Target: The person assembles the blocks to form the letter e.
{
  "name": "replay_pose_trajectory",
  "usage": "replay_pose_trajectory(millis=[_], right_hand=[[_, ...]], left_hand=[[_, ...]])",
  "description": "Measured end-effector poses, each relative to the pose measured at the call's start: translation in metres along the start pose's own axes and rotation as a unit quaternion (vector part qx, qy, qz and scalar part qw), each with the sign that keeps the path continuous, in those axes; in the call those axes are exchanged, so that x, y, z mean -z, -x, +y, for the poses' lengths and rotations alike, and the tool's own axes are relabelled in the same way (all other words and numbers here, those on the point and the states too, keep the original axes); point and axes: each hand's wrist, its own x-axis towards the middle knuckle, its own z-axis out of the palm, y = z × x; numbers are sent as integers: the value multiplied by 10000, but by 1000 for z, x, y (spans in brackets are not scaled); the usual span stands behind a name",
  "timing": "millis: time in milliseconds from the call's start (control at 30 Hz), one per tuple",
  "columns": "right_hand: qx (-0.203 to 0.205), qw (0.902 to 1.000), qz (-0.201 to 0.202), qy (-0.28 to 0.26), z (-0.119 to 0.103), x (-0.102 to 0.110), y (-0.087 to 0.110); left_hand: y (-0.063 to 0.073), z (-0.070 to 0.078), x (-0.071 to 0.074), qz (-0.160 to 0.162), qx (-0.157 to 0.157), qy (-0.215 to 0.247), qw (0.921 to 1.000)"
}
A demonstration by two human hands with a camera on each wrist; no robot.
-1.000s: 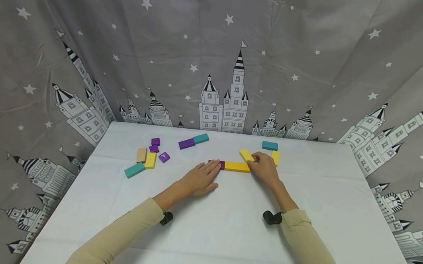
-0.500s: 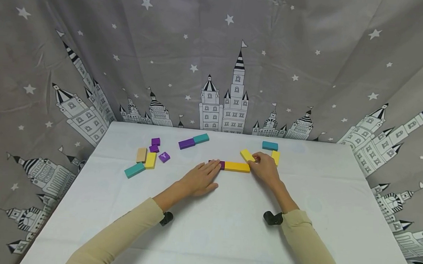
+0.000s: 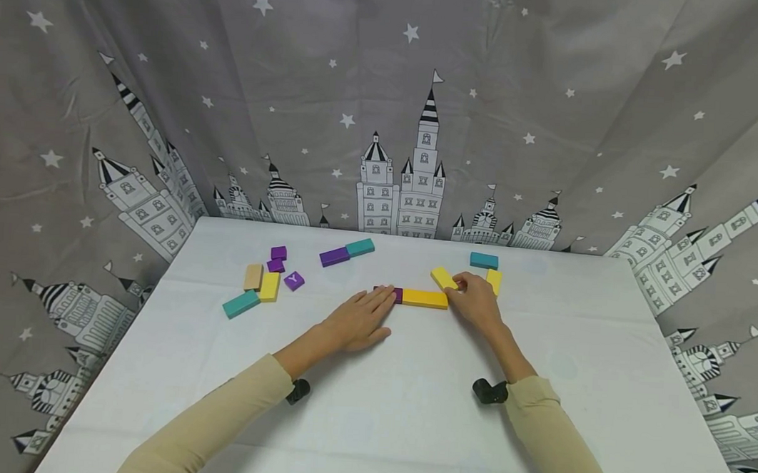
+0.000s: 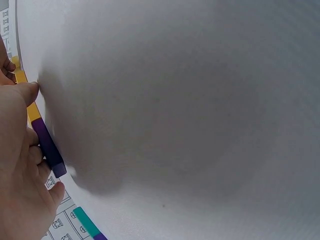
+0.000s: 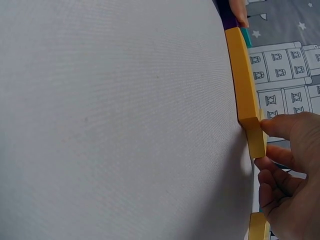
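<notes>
A person in a plain beige left sleeve (image 3: 208, 420) and matching right sleeve (image 3: 558, 439)

Behind the bare left hand (image 3: 358, 322), a small black device (image 3: 299, 391) shows on the thumb side beside the sleeve's end; behind the bare right hand (image 3: 476, 304), a rounded black unit (image 3: 489, 391) juts out thumb-side by a loose, creased cuff (image 3: 532, 389)

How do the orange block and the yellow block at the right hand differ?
Colour: the orange block is deeper, the yellow block paler. Pose: in the head view, the orange block runs sideways; the yellow block slants. Contact: the orange block meets the purple block; the right hand pinches the yellow block. Both look oblong.
</notes>
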Motion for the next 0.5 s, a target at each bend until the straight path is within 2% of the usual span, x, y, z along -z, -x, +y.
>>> replay_pose_trajectory(millis=[500], right_hand=[[62,10000,40,26,0,0,2]], left_hand=[[2,0,1,26,-60,8,10000]])
